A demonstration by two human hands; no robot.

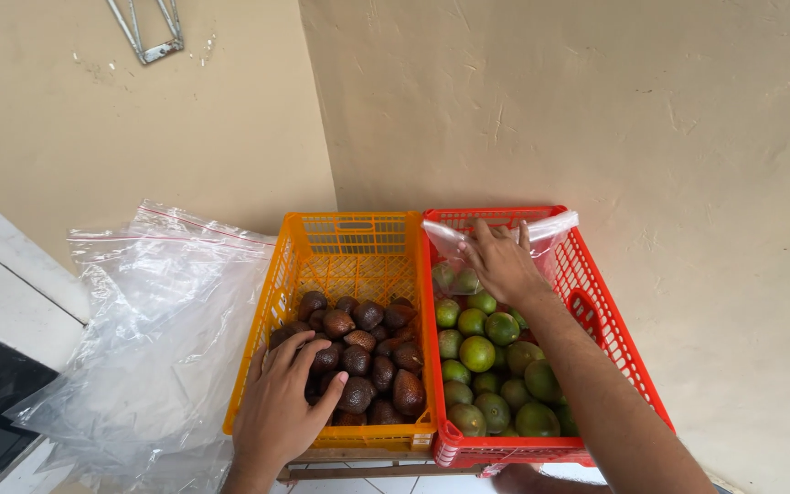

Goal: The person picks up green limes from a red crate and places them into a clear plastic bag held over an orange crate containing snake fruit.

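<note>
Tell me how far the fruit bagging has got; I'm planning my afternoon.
Early on. Done: little shows; a few limes seem to sit inside the bag in the red crate. In hand: the right hand grips that bag, and the left hand rests on the brown fruit in the orange crate. Left: most limes lie loose, and the spare bags look unfilled.

Both hands, the left hand [278, 407] and the right hand [503, 261], are bare, without gloves, rings or watch; both forearms show no sleeves
</note>
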